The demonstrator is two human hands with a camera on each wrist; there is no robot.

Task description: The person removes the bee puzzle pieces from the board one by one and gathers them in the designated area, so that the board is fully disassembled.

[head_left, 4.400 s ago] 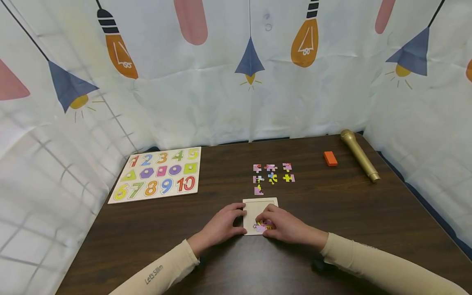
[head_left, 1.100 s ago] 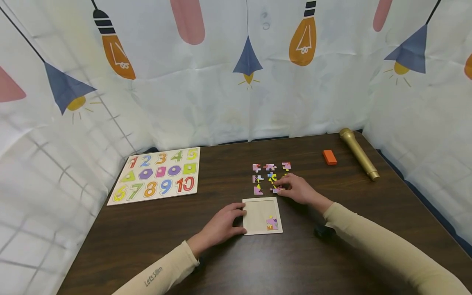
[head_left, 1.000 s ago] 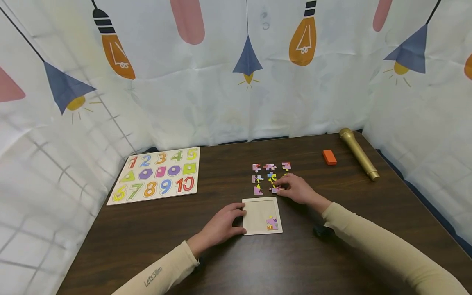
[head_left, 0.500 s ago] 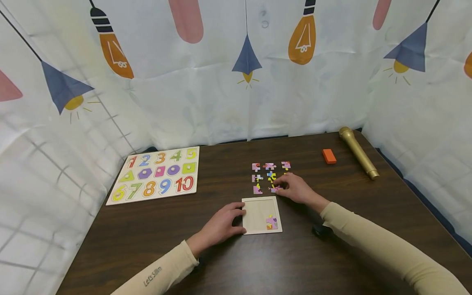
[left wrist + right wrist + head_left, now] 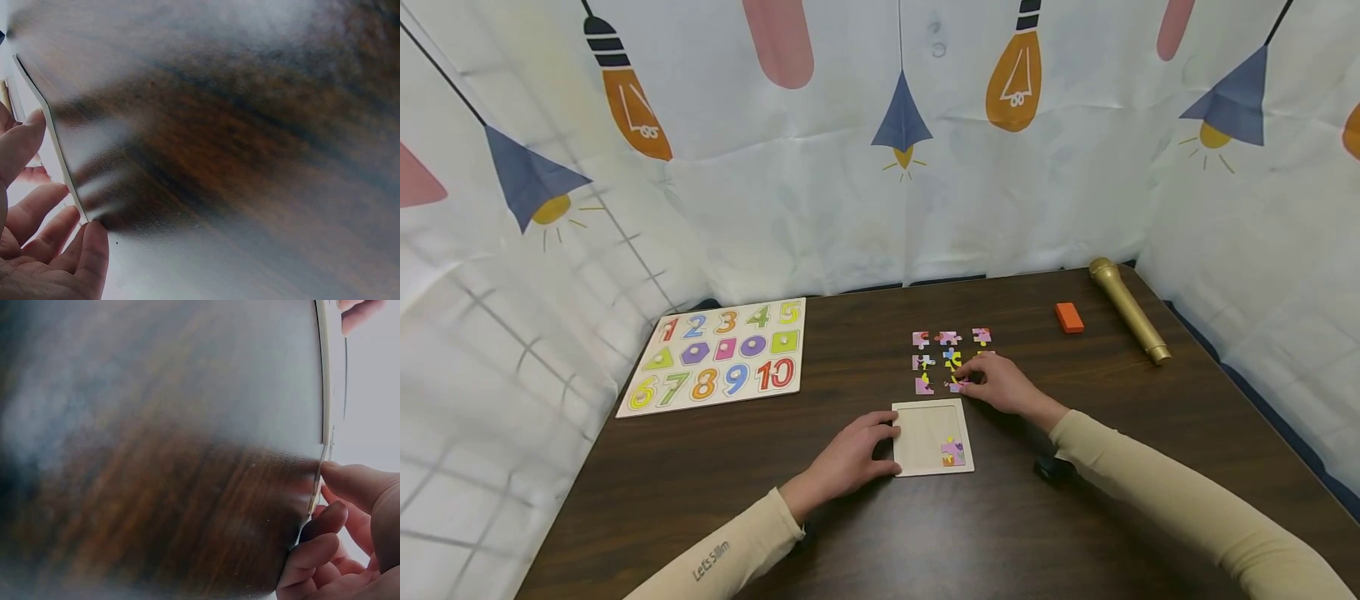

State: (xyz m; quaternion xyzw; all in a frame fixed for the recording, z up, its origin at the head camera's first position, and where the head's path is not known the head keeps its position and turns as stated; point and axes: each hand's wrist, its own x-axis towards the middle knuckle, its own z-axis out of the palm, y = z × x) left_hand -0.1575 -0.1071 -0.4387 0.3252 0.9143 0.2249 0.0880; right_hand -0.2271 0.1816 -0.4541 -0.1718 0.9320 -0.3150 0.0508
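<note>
In the head view, my left hand (image 5: 842, 457) holds the left edge of a shallow square wooden puzzle tray (image 5: 917, 433), thumb near its lower corner. One pink jigsaw piece (image 5: 953, 452) lies in the tray's lower right corner. Beyond the tray, my right hand (image 5: 1003, 383) pinches another pink jigsaw piece (image 5: 956, 387) at the table surface; the hand partly covers it and a yellow piece behind. Several loose pieces (image 5: 923, 385) lie in rows around it. The left wrist view shows my left fingers (image 5: 53, 228) along the tray edge; the right wrist view shows my right thumb (image 5: 353, 481) against the piece's edge.
A wooden number board (image 5: 715, 358) with numerals and shapes lies at the far left of the dark table (image 5: 865, 533). An orange block (image 5: 1070, 317) and a gold microphone (image 5: 1129, 310) lie at the far right. A patterned cloth (image 5: 820, 200) hangs behind the table.
My right hand has moved from the tray to the rows of pieces. A piece stands there that was absent earlier, and it has slid slightly left. The tray shows fewer pieces; my left hand stays.
</note>
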